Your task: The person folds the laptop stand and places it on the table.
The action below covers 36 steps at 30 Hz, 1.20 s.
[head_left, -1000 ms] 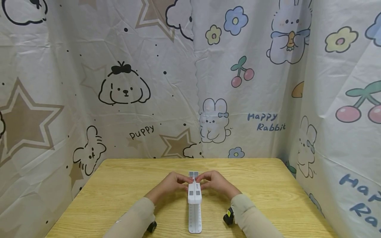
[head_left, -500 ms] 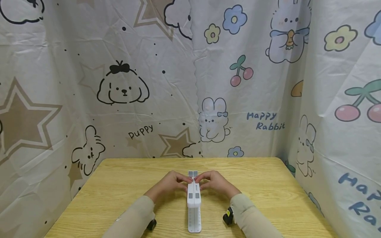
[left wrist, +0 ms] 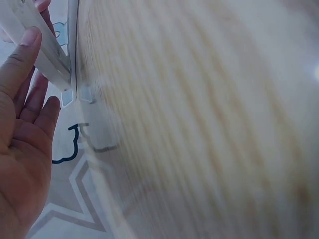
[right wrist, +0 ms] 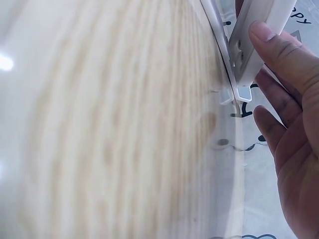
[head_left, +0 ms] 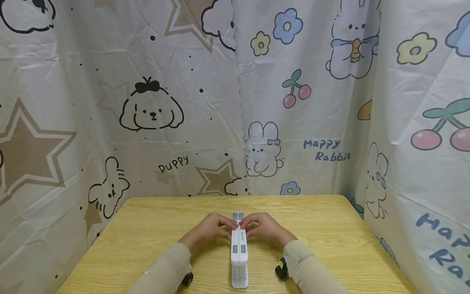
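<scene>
A white folding laptop stand (head_left: 239, 254) with grey pads lies lengthwise on the table, its two long halves side by side. Its raised upper section sits low over the base near the front end. My left hand (head_left: 212, 227) pinches the left side of that section towards the far end, fingertips on top and thumb at the side. From the other side my right hand (head_left: 267, 228) grips it the same way. In the left wrist view, the left thumb (left wrist: 27, 45) lies against the stand's white arm (left wrist: 45, 50). The right wrist view shows the right thumb (right wrist: 266, 37) pressed on it too.
The wooden table (head_left: 147, 220) has rounded far corners. Behind it and at both sides hangs a pale printed curtain (head_left: 205, 122). Black wrist cameras (head_left: 282, 268) hang beneath both sleeves, close above the tabletop.
The stand's upper section has tilted down, and its near end has come towards me and closer to the base. Both hands have stayed almost in place, still gripping it.
</scene>
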Each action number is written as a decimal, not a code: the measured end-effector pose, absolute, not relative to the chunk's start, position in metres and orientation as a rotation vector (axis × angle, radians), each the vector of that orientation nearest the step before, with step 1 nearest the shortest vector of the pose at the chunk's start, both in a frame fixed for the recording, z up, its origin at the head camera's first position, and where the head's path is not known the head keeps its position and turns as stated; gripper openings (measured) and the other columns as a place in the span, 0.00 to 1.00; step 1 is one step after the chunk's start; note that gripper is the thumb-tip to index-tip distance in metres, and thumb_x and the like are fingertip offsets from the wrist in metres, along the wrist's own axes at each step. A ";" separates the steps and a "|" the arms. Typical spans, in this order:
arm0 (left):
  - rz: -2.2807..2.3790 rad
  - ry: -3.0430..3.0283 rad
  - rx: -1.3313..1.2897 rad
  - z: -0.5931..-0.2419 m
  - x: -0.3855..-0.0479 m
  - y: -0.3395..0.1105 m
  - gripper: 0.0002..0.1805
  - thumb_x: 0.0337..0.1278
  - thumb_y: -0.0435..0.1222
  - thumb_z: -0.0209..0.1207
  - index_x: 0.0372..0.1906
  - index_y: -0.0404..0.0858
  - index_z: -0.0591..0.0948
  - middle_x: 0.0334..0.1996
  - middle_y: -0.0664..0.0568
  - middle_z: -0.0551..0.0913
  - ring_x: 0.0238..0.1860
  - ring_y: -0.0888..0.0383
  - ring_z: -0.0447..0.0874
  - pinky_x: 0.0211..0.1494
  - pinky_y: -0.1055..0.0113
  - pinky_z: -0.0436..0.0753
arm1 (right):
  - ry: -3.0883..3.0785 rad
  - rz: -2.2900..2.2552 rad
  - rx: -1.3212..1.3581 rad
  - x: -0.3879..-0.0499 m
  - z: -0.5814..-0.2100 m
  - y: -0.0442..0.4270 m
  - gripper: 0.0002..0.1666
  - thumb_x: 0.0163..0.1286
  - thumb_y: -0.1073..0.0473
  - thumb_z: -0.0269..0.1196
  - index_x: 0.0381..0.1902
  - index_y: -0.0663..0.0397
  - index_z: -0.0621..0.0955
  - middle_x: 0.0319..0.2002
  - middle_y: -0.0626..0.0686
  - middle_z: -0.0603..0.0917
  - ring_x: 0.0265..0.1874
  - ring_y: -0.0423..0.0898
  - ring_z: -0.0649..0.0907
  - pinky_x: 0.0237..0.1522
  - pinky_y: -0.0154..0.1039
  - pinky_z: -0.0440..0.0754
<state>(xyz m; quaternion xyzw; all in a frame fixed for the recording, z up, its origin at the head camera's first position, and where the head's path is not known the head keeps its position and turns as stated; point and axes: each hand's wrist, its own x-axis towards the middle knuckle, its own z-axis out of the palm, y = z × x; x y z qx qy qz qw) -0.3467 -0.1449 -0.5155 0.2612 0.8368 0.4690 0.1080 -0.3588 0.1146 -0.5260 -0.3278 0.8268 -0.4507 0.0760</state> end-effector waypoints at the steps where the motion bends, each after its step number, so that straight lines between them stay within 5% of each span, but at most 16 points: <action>1: 1.378 2.467 0.768 -0.516 -0.346 -0.145 0.14 0.46 0.30 0.76 0.40 0.48 0.93 0.51 0.59 0.89 0.60 0.55 0.84 0.72 0.49 0.75 | 2.481 -1.350 -0.990 -0.359 -0.526 0.114 0.13 0.56 0.61 0.78 0.37 0.40 0.90 0.52 0.40 0.88 0.61 0.48 0.82 0.71 0.55 0.73; 21: 1.250 2.587 0.817 -0.521 -0.345 -0.143 0.15 0.40 0.29 0.79 0.35 0.50 0.92 0.48 0.63 0.89 0.60 0.55 0.83 0.73 0.49 0.74 | 2.548 -1.230 -1.061 -0.359 -0.530 0.112 0.15 0.55 0.63 0.78 0.37 0.37 0.88 0.54 0.40 0.87 0.61 0.46 0.81 0.72 0.59 0.71; 36: 1.050 2.684 0.982 -0.519 -0.346 -0.137 0.14 0.38 0.33 0.80 0.35 0.47 0.91 0.48 0.62 0.88 0.56 0.60 0.83 0.69 0.58 0.78 | 2.604 -1.122 -1.121 -0.356 -0.529 0.111 0.17 0.53 0.63 0.79 0.36 0.36 0.87 0.53 0.37 0.85 0.61 0.41 0.80 0.71 0.50 0.74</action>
